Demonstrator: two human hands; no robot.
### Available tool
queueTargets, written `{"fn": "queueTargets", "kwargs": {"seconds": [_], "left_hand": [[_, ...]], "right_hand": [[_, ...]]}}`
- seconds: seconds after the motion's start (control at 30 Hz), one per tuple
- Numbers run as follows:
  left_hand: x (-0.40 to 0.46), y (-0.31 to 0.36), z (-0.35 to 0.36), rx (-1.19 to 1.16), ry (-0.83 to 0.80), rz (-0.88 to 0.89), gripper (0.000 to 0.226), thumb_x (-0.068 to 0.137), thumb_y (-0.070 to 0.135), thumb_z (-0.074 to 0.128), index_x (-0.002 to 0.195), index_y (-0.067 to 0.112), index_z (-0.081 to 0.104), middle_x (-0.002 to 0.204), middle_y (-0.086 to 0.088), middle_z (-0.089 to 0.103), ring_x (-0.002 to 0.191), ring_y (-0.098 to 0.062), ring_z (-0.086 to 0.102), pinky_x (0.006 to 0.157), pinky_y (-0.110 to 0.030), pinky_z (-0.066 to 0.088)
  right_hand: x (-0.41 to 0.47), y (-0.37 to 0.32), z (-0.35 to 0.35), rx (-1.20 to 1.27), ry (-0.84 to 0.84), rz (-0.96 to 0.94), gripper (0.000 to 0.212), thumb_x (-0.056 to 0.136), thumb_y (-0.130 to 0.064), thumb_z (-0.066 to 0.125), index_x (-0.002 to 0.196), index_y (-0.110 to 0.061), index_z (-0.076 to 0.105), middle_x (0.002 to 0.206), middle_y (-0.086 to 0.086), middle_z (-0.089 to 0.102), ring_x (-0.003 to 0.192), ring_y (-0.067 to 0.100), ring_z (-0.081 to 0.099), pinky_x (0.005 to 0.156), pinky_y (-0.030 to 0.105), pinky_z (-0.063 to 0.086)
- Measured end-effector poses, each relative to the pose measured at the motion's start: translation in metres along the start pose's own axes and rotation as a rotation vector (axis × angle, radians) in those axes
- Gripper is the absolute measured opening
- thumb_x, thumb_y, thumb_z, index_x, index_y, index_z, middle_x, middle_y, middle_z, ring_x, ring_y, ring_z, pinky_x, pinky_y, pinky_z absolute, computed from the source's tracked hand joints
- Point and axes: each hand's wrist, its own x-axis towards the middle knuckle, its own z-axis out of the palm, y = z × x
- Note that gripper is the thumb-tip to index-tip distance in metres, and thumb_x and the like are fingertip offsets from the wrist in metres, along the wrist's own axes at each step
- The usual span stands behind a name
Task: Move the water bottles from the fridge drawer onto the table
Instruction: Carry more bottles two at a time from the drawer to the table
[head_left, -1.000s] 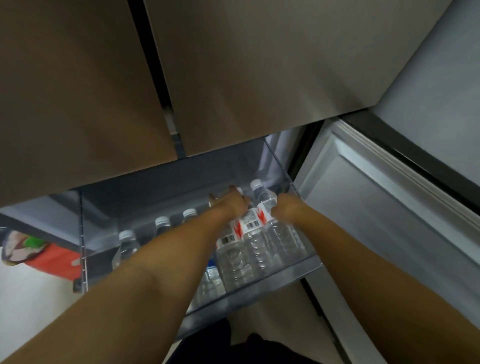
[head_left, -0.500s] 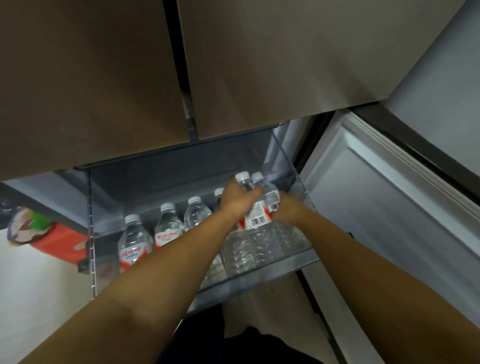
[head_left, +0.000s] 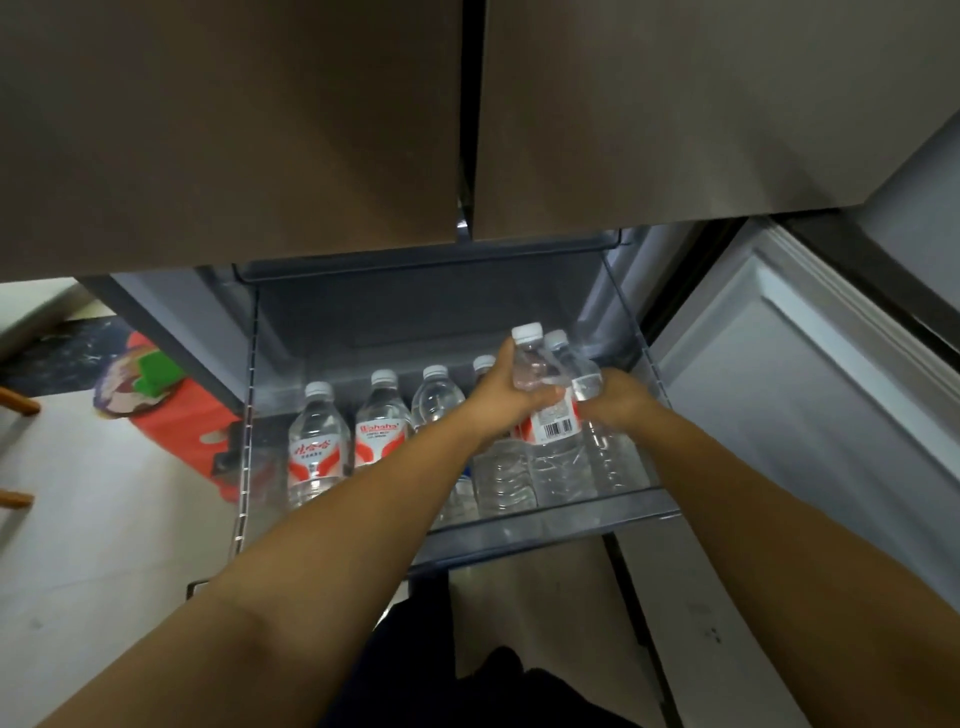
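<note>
Two water bottles were held above the fridge drawer (head_left: 545, 525), the left hand (head_left: 506, 397) clamped on the barcode-labelled bottle (head_left: 540, 395) and the right hand (head_left: 618, 400) on the bottle beside it (head_left: 574, 364), both raised from where they had stood half a second before. Four more bottles (head_left: 317, 447) were left standing in the drawer, left of the hands, so the carry to the surface, out of view, was judged barely begun.

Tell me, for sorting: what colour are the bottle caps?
White caps, clearest in the head view.
</note>
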Motion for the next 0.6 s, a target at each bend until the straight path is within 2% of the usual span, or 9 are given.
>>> {"fn": "queueTargets", "kwargs": {"seconds": [0.07,0.17,0.27,0.33,0.4,0.47,0.53,0.57,0.6], "left_hand": [[0.0,0.003,-0.001,-0.109,0.008,-0.024,0.061,0.084,0.006,0.07,0.133,0.024,0.039,0.115,-0.006,0.064,0.104,-0.03,0.066,0.088,-0.05,0.055],[0.003,0.016,-0.012,-0.304,0.055,-0.056,0.049,0.084,0.003,0.068,0.127,0.018,0.049,0.104,-0.007,0.068,0.088,-0.028,0.069,0.075,-0.043,0.058],[-0.003,0.031,-0.028,-0.53,0.127,-0.12,0.037,0.086,0.015,0.068,0.121,0.009,0.058,0.098,-0.011,0.069,0.084,-0.026,0.069,0.075,-0.041,0.057],[-0.011,0.038,-0.035,-0.726,0.128,-0.234,0.043,0.082,0.031,0.073,0.112,0.002,0.062,0.089,-0.015,0.069,0.079,-0.028,0.068,0.076,-0.042,0.057],[-0.017,0.039,-0.035,-0.834,0.143,-0.347,0.042,0.079,0.043,0.072,0.093,0.004,0.065,0.074,-0.012,0.066,0.065,-0.025,0.065,0.068,-0.037,0.057],[-0.023,0.036,-0.033,-0.843,0.152,-0.412,0.04,0.083,0.046,0.067,0.087,0.007,0.064,0.068,-0.01,0.065,0.055,-0.024,0.066,0.058,-0.035,0.058],[-0.031,0.032,-0.031,-0.773,0.121,-0.44,0.031,0.092,0.041,0.058,0.085,0.011,0.06,0.066,-0.009,0.064,0.047,-0.021,0.066,0.048,-0.031,0.057],[-0.038,0.033,-0.028,-0.743,0.092,-0.449,0.031,0.095,0.036,0.053,0.082,0.009,0.061,0.065,-0.009,0.064,0.045,-0.021,0.066,0.046,-0.031,0.057],[-0.044,0.033,-0.026,-0.771,0.064,-0.477,0.035,0.095,0.034,0.051,0.078,0.005,0.063,0.064,-0.012,0.065,0.047,-0.025,0.066,0.047,-0.034,0.058]], "right_hand": [[-0.011,-0.003,-0.009,0.226,0.001,-0.071,0.022,0.084,-0.025,0.073,0.103,-0.019,0.064,0.1,0.005,0.069,0.086,0.018,0.063,0.076,0.026,0.053],[-0.016,-0.006,-0.027,0.364,0.013,-0.116,0.03,0.082,-0.011,0.072,0.107,-0.022,0.061,0.1,0.003,0.068,0.076,0.011,0.062,0.06,0.017,0.051],[-0.017,-0.015,-0.043,0.621,0.004,-0.065,0.011,0.086,-0.017,0.066,0.097,-0.017,0.066,0.097,0.01,0.071,0.069,0.013,0.067,0.065,0.025,0.055],[-0.02,-0.021,-0.047,0.93,-0.062,0.036,0.015,0.09,-0.023,0.059,0.098,-0.013,0.066,0.083,0.009,0.072,0.07,0.017,0.068,0.073,0.035,0.055],[-0.026,-0.023,-0.045,1.134,-0.142,0.098,0.023,0.092,-0.03,0.053,0.097,-0.01,0.063,0.07,0.007,0.071,0.072,0.021,0.066,0.073,0.037,0.054],[-0.029,-0.025,-0.04,1.243,-0.147,0.131,0.036,0.086,-0.033,0.056,0.107,-0.005,0.064,0.079,0.011,0.07,0.079,0.026,0.066,0.082,0.038,0.055],[-0.034,-0.025,-0.034,1.314,-0.141,0.18,0.049,0.078,-0.038,0.063,0.114,-0.003,0.066,0.094,0.014,0.066,0.087,0.031,0.064,0.097,0.047,0.048],[-0.039,-0.026,-0.032,1.335,-0.149,0.187,0.045,0.079,-0.041,0.063,0.103,-0.003,0.07,0.091,0.015,0.066,0.084,0.031,0.064,0.096,0.047,0.049],[-0.045,-0.027,-0.031,1.345,-0.158,0.187,0.043,0.081,-0.044,0.062,0.09,-0.003,0.072,0.083,0.015,0.067,0.076,0.029,0.065,0.088,0.045,0.053]]}}
